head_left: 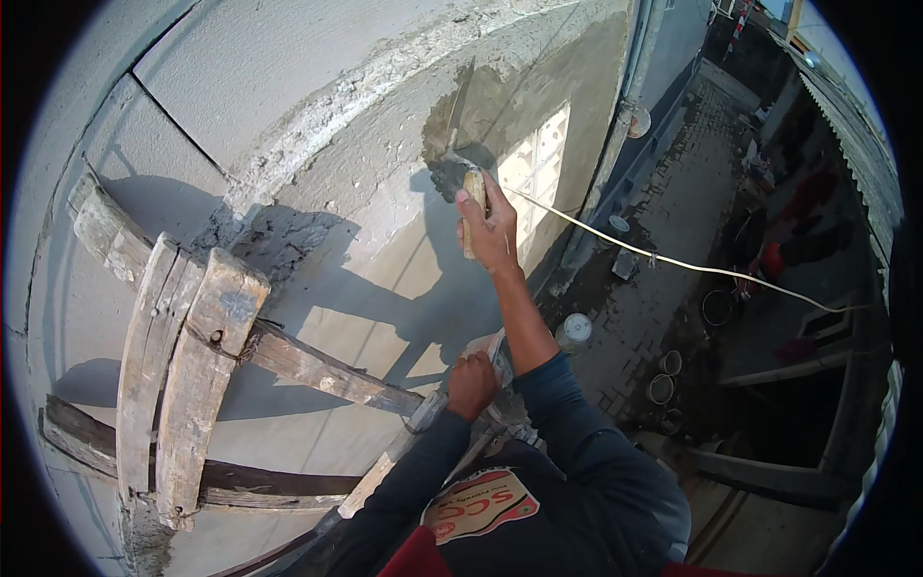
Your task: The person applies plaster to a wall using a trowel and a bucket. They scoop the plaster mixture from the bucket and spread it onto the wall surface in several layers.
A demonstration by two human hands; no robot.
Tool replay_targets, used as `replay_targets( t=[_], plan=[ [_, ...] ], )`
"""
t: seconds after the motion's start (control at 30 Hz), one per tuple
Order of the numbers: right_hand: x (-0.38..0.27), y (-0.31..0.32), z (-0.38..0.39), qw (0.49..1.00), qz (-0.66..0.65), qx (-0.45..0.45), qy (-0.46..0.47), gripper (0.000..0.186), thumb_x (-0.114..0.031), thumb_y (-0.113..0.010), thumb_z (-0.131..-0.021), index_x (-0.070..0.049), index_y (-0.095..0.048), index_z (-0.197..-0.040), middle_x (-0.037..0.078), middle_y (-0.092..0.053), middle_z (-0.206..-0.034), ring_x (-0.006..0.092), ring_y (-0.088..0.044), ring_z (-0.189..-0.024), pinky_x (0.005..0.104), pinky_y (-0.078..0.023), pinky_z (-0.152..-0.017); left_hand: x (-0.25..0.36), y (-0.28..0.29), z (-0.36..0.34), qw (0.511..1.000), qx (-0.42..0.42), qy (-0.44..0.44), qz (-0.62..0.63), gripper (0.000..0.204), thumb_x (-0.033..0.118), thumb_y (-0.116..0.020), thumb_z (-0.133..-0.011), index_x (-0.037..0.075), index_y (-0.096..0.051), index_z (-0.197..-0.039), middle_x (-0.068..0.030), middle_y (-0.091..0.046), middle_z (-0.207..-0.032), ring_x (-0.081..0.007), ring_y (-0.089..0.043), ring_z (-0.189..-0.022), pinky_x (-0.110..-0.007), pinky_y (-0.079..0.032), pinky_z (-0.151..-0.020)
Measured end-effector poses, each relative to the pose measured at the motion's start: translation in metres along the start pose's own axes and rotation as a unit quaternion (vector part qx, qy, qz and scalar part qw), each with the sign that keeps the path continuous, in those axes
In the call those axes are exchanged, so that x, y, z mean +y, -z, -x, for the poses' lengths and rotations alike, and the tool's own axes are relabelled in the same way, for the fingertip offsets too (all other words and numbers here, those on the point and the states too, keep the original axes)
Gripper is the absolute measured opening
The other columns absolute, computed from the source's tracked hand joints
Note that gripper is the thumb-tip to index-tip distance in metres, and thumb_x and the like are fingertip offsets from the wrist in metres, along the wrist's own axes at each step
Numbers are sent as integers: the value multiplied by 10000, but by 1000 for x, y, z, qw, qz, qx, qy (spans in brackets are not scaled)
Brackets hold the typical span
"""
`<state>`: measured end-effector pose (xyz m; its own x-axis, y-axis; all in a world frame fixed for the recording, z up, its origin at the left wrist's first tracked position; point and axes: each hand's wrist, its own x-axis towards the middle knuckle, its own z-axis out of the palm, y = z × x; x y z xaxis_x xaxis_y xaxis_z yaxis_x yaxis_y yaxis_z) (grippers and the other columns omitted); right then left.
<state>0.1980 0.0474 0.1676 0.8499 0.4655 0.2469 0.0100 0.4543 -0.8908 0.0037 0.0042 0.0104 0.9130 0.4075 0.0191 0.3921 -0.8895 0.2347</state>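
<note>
My right hand [492, 226] is wrapped round the wooden handle of a trowel [460, 115]. Its narrow metal blade points up and lies at a dark patch of wet mortar [437, 144] on the wall. Lower down, my left hand [471, 385] is closed, with the fingers curled at a pale, mortar-smeared thing [498, 358] close to my body. What exactly the left fingers grip is hidden. Plaster on the wall [385, 221] around the trowel is rough and grey, bordered by a crumbly ridge.
Weathered timbers [207, 375] stand against the wall at the left. A pale cable [663, 258] runs across to the right. Far below lie a paved alley [663, 183], a white bucket [575, 330] and several round containers. A person in red and dark clothes [774, 260] is in the shade.
</note>
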Motion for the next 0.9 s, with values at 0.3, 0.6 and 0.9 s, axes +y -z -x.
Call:
replay_targets(
  t=[0.3, 0.6, 0.9],
  plan=[
    [72, -20, 3, 983, -58, 120, -128, 251, -171, -613, -943, -40, -552, -1150, 37, -528, -748, 124, -535, -506, 288, -449, -425, -10, -20, 9, 996, 45, -30, 63, 250, 211, -658, -821, -21, -606, -897, -200, -672, -841, -352, -682, -814, -430, -565, -709],
    [21, 10, 18, 982, -148, 64, -102, 313, -181, -625, -958, -34, -563, -1227, 35, -544, -767, 111, -531, -508, 278, -452, -414, 3, -4, 1, 1000, -19, 4, -14, 270, 232, -665, -822, -15, -585, -899, -201, -664, -834, -349, -679, -802, -415, -568, -699],
    [14, -19, -7, 995, -64, 35, -69, 283, -233, -626, -955, -59, -557, -1167, 24, -513, -766, 112, -527, -513, 280, -448, -414, -4, -15, 3, 1000, -20, 11, -12, 332, 253, -731, -763, -13, -582, -894, -199, -663, -845, -357, -677, -807, -408, -570, -680]
  ],
)
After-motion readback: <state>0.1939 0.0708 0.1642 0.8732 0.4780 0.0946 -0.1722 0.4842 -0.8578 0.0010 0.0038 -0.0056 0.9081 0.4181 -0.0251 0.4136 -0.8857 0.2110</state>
